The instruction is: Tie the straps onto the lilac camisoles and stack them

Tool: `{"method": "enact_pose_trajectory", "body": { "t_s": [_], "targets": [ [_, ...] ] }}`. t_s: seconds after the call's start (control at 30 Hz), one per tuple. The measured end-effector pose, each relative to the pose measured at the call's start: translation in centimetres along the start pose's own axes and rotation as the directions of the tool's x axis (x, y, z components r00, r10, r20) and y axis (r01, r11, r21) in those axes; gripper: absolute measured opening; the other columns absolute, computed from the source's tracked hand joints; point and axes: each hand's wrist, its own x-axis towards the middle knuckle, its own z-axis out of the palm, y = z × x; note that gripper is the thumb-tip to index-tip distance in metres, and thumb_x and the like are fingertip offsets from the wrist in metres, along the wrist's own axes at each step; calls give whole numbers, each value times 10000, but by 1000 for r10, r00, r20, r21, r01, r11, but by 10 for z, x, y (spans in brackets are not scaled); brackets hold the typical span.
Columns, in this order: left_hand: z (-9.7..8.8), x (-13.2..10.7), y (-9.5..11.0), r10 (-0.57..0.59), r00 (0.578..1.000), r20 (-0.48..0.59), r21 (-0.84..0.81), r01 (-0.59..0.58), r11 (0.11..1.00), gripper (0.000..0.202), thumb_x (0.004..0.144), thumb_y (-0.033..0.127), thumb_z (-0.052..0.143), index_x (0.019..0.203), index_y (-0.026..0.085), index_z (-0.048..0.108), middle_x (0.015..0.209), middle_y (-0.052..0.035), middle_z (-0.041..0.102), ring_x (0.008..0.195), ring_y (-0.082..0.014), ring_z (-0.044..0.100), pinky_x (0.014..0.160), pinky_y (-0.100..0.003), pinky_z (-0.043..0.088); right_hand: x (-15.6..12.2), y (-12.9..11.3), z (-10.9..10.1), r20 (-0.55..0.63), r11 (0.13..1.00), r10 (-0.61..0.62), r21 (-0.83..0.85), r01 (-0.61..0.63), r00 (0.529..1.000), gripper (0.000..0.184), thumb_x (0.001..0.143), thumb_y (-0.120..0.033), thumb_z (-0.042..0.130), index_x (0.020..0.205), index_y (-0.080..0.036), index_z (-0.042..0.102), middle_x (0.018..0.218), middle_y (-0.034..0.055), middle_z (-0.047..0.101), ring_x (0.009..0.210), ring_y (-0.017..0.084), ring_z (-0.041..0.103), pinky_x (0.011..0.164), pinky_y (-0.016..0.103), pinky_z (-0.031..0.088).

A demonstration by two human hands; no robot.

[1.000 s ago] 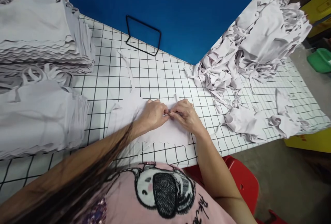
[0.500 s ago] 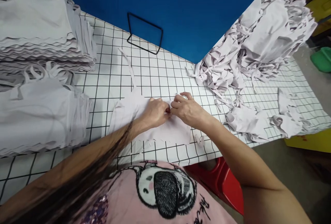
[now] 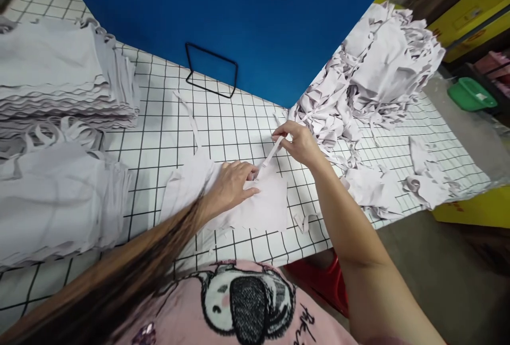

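Note:
A pale lilac garment (image 3: 255,204) lies flat on the grid-patterned table (image 3: 167,132) in front of me. My left hand (image 3: 233,183) presses down on its upper edge, fingers curled where a thin strap (image 3: 270,156) joins the cloth. My right hand (image 3: 297,140) is raised up and to the right, pinching the far end of that strap and holding it taut. A second strap (image 3: 191,119) of the garment trails away across the table.
Folded lilac garments are stacked at the left (image 3: 59,79), with more below (image 3: 51,196). A loose heap of garments and straps (image 3: 370,79) fills the right side. A black wire stand (image 3: 211,71) sits at the back. Scraps (image 3: 422,180) lie by the right edge.
My right hand has drawn away from my left hand, up and to the right, pulling the strap out straight. My left hand stays on the garment.

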Motion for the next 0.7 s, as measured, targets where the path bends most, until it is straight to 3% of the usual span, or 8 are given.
{"method": "enact_pose_trajectory", "body": {
  "t_s": [0.07, 0.23, 0.33, 0.47, 0.6, 0.7],
  "targets": [
    [1, 0, 0, -7, 1000, -4, 8, 7, 1000, 402, 817, 352, 694, 1156, 217, 527, 955, -12, 642, 964, -234, 566, 850, -383, 338, 5, 11, 5, -74, 993, 114, 45, -111, 991, 160, 815, -347, 678, 789, -189, 669, 792, 25, 635, 733, 158, 546, 691, 301, 416],
    [4, -2, -4, 23, 1000, -13, 59, -22, 998, 473, 837, 345, 689, 1231, 219, 460, 964, 0, 607, 947, -217, 555, 858, -383, 356, 11, 34, 18, -45, 921, 389, 14, -389, 920, 386, 701, -475, 765, 636, -175, 531, 576, -48, 519, 565, 101, 451, 634, 269, 351],
    [6, -3, -5, 75, 996, -41, 139, -69, 988, 472, 855, 373, 672, 1240, 200, 460, 1060, -40, 594, 1005, -237, 531, 860, -386, 368, 12, 40, 26, -62, 909, 403, -88, -408, 913, 452, 696, -517, 758, 588, -172, 485, 543, -57, 503, 564, 96, 455, 693, 278, 350],
    [10, -4, -2, 138, 989, -47, 252, -122, 960, 410, 872, 395, 653, 1201, 193, 516, 1132, -68, 572, 1051, -265, 494, 851, -401, 380, 12, 42, 31, -35, 925, 368, -88, -370, 929, 442, 715, -548, 725, 605, -175, 515, 560, -36, 546, 583, 110, 490, 658, 265, 357],
    [7, -3, 6, 101, 995, -28, 236, -91, 967, 346, 879, 396, 647, 1145, 189, 570, 1107, -68, 576, 1032, -254, 500, 850, -401, 414, 11, 49, 26, 93, 925, 380, -15, -380, 920, 350, 672, -489, 760, 719, -177, 608, 622, -9, 615, 616, 133, 546, 613, 259, 410],
    [-8, -9, 7, 97, 995, -10, 204, -93, 975, 312, 879, 345, 655, 1128, 168, 593, 1122, -78, 579, 1042, -242, 507, 874, -382, 451, 6, 56, 16, 194, 907, 391, 88, -413, 900, 359, 654, -426, 780, 869, -179, 634, 724, 16, 673, 674, 147, 606, 641, 268, 474]
  ]
}}
